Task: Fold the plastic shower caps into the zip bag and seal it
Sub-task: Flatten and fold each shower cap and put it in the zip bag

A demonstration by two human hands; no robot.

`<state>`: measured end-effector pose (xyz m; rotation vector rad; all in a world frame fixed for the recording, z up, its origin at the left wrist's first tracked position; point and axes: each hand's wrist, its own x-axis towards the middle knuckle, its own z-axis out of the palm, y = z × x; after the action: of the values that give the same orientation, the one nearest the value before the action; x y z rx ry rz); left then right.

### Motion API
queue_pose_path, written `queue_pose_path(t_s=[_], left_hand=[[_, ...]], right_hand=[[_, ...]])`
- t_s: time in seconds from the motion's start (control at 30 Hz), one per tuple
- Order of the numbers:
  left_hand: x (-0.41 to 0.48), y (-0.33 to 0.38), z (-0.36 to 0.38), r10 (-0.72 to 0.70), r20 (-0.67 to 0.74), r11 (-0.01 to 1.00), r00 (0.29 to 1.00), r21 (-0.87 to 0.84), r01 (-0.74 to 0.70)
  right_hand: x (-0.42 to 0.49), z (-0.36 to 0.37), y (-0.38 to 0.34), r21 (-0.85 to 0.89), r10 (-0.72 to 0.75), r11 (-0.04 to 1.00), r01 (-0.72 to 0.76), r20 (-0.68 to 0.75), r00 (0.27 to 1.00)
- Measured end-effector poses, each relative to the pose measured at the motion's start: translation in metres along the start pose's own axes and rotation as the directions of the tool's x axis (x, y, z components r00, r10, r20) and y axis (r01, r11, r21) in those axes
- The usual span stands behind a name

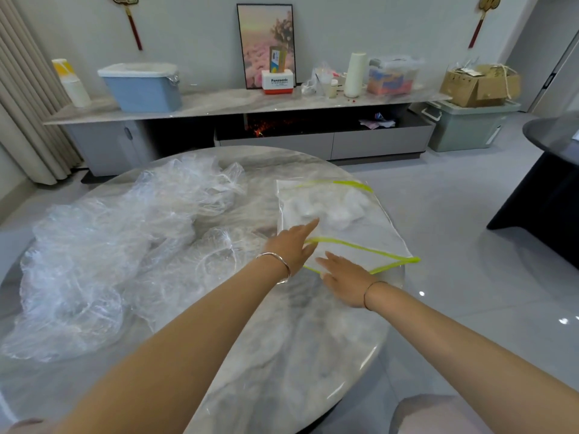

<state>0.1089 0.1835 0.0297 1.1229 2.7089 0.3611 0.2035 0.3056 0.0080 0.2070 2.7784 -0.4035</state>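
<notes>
A clear zip bag (360, 236) with a yellow-green zip strip lies on the right side of the round marble table (282, 355). White folded plastic (332, 208) shows inside it near its far end. My left hand (293, 242) lies flat on the bag's left part with fingers straight, pointing toward the folded plastic. My right hand (344, 277) rests with straight fingers on the bag's near zip edge. A large heap of loose clear shower caps (119, 245) covers the left half of the table.
Behind the table runs a long low cabinet (250, 104) with a blue bin (142, 86), a framed picture (266, 42) and boxes. A dark table (554, 183) stands at the right. Grey tiled floor surrounds the table.
</notes>
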Motion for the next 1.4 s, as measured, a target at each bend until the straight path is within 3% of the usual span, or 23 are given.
queue_pose_path(t_s=[0.07,0.27,0.43,0.57,0.63,0.7,0.8,0.9,1.03,1.13,1.23,1.4], left_hand=[[-0.009,-0.009,0.009,-0.010,0.079,0.999,0.997,0.048,0.006],[-0.065,-0.063,0.016,-0.136,0.090,0.936,0.987,0.337,0.098],[-0.114,-0.108,0.018,-0.256,0.201,0.920,0.945,0.351,0.175],[-0.123,-0.113,0.005,-0.199,0.058,0.954,0.978,0.241,0.180],[-0.123,-0.109,-0.005,-0.214,-0.026,0.951,0.976,0.223,0.214],[-0.124,-0.104,-0.010,-0.199,-0.093,0.953,0.976,0.213,0.214],[-0.132,-0.091,-0.011,-0.093,-0.133,0.970,0.987,0.213,0.120],[-0.143,-0.073,-0.007,0.012,-0.102,0.985,0.995,0.170,0.005],[-0.150,-0.072,0.001,0.051,-0.079,0.987,0.996,0.155,-0.038],[-0.154,-0.083,0.007,0.079,0.005,0.979,0.997,0.187,-0.078],[-0.155,-0.095,0.010,0.048,0.070,0.977,0.996,0.206,-0.062],[-0.153,-0.108,0.014,-0.108,-0.020,0.993,0.994,-0.059,0.107]], right_hand=[[-0.010,0.006,-0.004,0.028,-0.046,0.999,0.045,0.051,0.998],[-0.020,0.026,-0.024,0.125,-0.151,0.983,0.134,0.137,0.979],[-0.024,0.030,-0.051,0.066,-0.258,0.966,0.252,0.128,0.958],[-0.031,0.023,-0.061,0.055,-0.322,0.946,0.319,0.083,0.943],[-0.036,0.020,-0.063,0.061,-0.362,0.931,0.361,0.012,0.932],[-0.039,0.016,-0.064,0.043,-0.397,0.913,0.406,-0.146,0.906],[-0.033,0.013,-0.068,-0.019,-0.435,0.887,0.461,-0.367,0.822],[-0.022,0.023,-0.075,-0.014,-0.419,0.892,0.452,-0.405,0.813],[-0.019,0.041,-0.076,-0.039,-0.447,0.875,0.483,-0.452,0.772],[-0.021,0.042,-0.066,0.234,-0.281,0.882,0.408,-0.434,0.856],[-0.024,0.039,-0.057,0.530,-0.137,0.779,0.336,-0.379,0.915],[-0.033,0.033,-0.046,0.796,0.003,0.574,0.194,-0.239,0.971]])
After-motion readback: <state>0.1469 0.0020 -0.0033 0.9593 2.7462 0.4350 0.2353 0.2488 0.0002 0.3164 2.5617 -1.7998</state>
